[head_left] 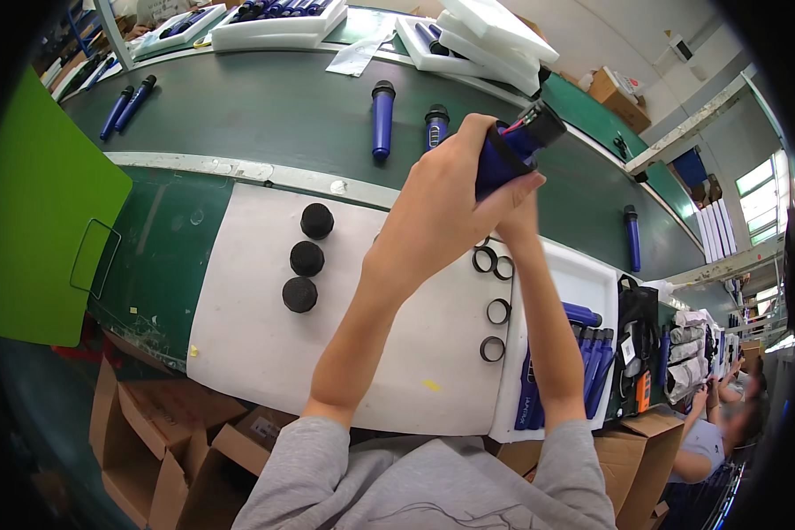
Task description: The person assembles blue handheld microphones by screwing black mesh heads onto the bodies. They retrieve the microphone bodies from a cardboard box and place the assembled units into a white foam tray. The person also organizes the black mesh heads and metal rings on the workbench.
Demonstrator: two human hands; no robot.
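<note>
My left hand [450, 185] is wrapped round a blue handheld microphone body [496, 166], raised above the far edge of the white mat. The microphone tilts to the upper right, its upper end without a grille, with a red wire showing below the black tip. A black ring sits round the body. Behind my left hand, my right hand [523, 219] is mostly hidden, so its fingers do not show. Several black rings [498, 311] lie on the mat [397, 371] below my hands. Three black microphone grilles [306, 259] stand in a column on its left part.
Blue microphones [382, 119] stand and lie on the dark green surface [265, 106] beyond a metal rail. At right, a white foam tray [552, 265] holds several blue bodies. A green panel [44, 221] borders the left. Cardboard boxes [177, 424] sit below; a co-worker [707, 442] is far right.
</note>
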